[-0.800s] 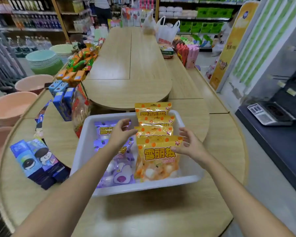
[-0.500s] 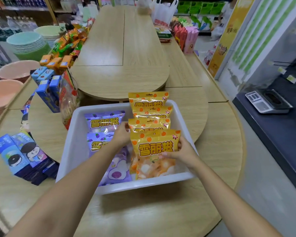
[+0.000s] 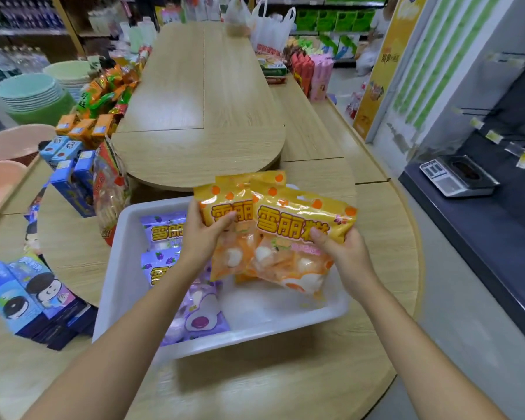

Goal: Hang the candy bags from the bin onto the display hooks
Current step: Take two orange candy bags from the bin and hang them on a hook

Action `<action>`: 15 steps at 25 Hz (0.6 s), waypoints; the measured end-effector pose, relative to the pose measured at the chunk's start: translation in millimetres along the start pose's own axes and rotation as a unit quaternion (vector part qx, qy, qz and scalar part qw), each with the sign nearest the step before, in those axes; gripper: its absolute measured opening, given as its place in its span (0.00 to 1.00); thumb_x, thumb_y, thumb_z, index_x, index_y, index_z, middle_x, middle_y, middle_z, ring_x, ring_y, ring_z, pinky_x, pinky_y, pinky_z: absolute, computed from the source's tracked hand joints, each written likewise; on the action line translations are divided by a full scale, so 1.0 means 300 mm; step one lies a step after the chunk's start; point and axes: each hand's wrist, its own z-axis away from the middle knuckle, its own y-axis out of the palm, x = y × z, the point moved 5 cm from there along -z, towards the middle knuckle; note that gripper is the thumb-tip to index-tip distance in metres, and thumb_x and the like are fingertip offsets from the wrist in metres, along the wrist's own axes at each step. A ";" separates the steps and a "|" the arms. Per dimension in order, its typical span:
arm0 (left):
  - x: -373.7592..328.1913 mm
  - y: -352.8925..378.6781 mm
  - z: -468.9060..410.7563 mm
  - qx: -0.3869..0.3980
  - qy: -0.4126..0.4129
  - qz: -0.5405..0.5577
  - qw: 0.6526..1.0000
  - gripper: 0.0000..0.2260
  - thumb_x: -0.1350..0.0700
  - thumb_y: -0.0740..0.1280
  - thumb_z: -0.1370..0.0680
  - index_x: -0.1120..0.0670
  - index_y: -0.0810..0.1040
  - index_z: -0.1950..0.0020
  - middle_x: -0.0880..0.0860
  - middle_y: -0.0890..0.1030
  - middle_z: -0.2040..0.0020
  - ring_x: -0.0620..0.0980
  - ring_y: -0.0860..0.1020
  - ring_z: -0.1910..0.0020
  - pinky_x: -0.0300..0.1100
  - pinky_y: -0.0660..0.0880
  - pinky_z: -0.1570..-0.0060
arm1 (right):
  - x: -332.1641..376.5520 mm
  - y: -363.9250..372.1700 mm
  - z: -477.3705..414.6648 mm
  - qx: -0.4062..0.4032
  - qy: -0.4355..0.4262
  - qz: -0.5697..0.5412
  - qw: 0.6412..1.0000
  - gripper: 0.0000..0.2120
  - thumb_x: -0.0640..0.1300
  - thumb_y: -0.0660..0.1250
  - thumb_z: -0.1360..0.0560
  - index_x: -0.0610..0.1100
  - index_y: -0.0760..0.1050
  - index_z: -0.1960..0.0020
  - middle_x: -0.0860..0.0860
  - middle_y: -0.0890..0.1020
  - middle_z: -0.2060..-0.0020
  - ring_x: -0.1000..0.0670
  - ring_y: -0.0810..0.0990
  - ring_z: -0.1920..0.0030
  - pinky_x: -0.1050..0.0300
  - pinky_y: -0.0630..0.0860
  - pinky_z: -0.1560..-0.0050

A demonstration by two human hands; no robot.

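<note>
Above the bin [image 3: 125,298], glossy orange candy bags [image 3: 297,237] (overlapping)

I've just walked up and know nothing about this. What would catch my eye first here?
Probably the bright orange candy bags in the middle, gripped by the left hand and the right hand above a white bin. Purple candy bags lie in the bin's left half. The bin sits on a rounded wooden table, with blue snack boxes at its left edge.
</note>
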 end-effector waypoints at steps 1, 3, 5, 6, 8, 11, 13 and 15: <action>-0.048 -0.015 0.012 -0.012 0.022 0.014 1.000 0.19 0.58 0.75 0.28 0.40 0.71 0.47 0.40 0.82 0.52 0.34 0.81 0.55 0.38 0.77 0.52 | 0.052 -0.014 0.019 -0.014 -0.022 -0.016 1.000 0.19 0.35 0.68 0.28 0.34 0.72 0.39 0.52 0.86 0.56 0.55 0.85 0.56 0.63 0.80 0.58; -0.148 -0.050 0.061 -0.029 0.072 0.029 0.997 0.20 0.54 0.73 0.27 0.36 0.69 0.44 0.34 0.81 0.50 0.33 0.80 0.51 0.33 0.76 0.49 | 0.141 -0.055 0.074 -0.063 -0.068 -0.024 0.995 0.18 0.37 0.66 0.26 0.36 0.69 0.37 0.51 0.84 0.52 0.57 0.84 0.54 0.65 0.79 0.57; -0.225 -0.070 0.135 -0.035 0.107 0.047 0.993 0.20 0.52 0.71 0.27 0.35 0.67 0.43 0.34 0.80 0.48 0.35 0.80 0.48 0.34 0.76 0.47 | 0.206 -0.114 0.164 -0.135 -0.120 0.002 0.983 0.15 0.40 0.66 0.24 0.44 0.70 0.39 0.49 0.82 0.48 0.55 0.83 0.50 0.62 0.79 0.52; -0.244 -0.070 0.173 -0.024 0.113 0.061 0.991 0.19 0.52 0.71 0.26 0.36 0.67 0.42 0.37 0.80 0.47 0.38 0.80 0.47 0.36 0.77 0.46 | 0.226 -0.146 0.221 -0.176 -0.138 0.015 0.975 0.12 0.42 0.67 0.24 0.49 0.71 0.42 0.52 0.82 0.48 0.54 0.82 0.48 0.59 0.79 0.50; -0.265 -0.042 0.256 0.014 0.109 0.090 0.990 0.16 0.51 0.70 0.25 0.37 0.69 0.43 0.39 0.83 0.49 0.40 0.82 0.48 0.36 0.79 0.49 | 0.243 -0.201 0.346 -0.240 -0.156 0.020 0.958 0.08 0.44 0.67 0.24 0.56 0.72 0.49 0.58 0.83 0.53 0.56 0.82 0.51 0.60 0.79 0.53; -0.230 0.048 0.393 0.090 0.076 0.136 0.984 0.13 0.48 0.69 0.24 0.38 0.71 0.42 0.39 0.84 0.47 0.42 0.82 0.46 0.40 0.80 0.48 | 0.208 -0.295 0.549 -0.305 -0.137 0.013 0.942 0.06 0.44 0.67 0.24 0.55 0.74 0.51 0.60 0.85 0.57 0.59 0.84 0.56 0.65 0.79 0.61; -0.186 0.127 0.475 0.144 0.046 0.147 0.978 0.15 0.49 0.66 0.22 0.43 0.69 0.37 0.47 0.82 0.40 0.52 0.80 0.40 0.54 0.76 0.39 | 0.166 -0.368 0.686 -0.344 -0.109 0.013 0.932 0.05 0.46 0.67 0.24 0.55 0.76 0.50 0.57 0.86 0.56 0.56 0.85 0.56 0.64 0.79 0.62; -0.146 0.233 0.559 0.202 0.021 0.139 0.969 0.18 0.52 0.64 0.20 0.49 0.65 0.31 0.57 0.77 0.34 0.60 0.76 0.35 0.63 0.70 0.35 | 0.130 -0.447 0.826 -0.388 -0.084 0.020 0.918 0.07 0.48 0.68 0.24 0.55 0.76 0.47 0.54 0.86 0.52 0.52 0.85 0.53 0.58 0.81 0.58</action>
